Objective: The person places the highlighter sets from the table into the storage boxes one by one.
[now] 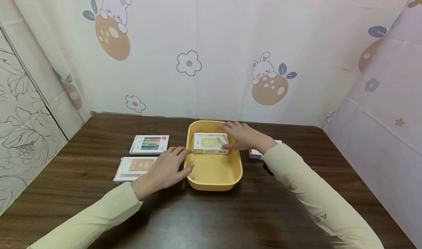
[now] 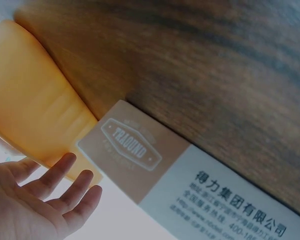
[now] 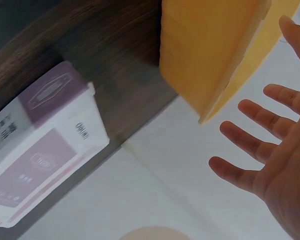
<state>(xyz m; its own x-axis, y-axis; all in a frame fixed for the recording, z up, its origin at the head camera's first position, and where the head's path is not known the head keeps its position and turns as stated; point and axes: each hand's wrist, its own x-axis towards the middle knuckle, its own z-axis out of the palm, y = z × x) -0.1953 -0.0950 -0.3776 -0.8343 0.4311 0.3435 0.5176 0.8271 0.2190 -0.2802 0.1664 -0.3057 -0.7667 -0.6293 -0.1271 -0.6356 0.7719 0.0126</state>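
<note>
A yellow plastic bin (image 1: 214,174) stands mid-table with a white box with a green label (image 1: 210,142) lying at its far end. My left hand (image 1: 166,166) is at the bin's left rim, fingers spread and slightly bent, with nothing in its grasp. Over the right rim hovers my right hand (image 1: 245,136), its fingers apart and the thumb near the green-label box. In the right wrist view the right palm (image 3: 290,160) shows bare beside the yellow wall. Just behind the left hand lies a white box with a brown label (image 1: 135,167), partly covered by that hand.
Left of the bin lies a flat white box with a window showing coloured sticks (image 1: 150,145). A white box with a purple label (image 3: 40,145) sits right of the bin, mostly hidden by the right arm in the head view. A patterned curtain (image 1: 217,33) hangs behind the table.
</note>
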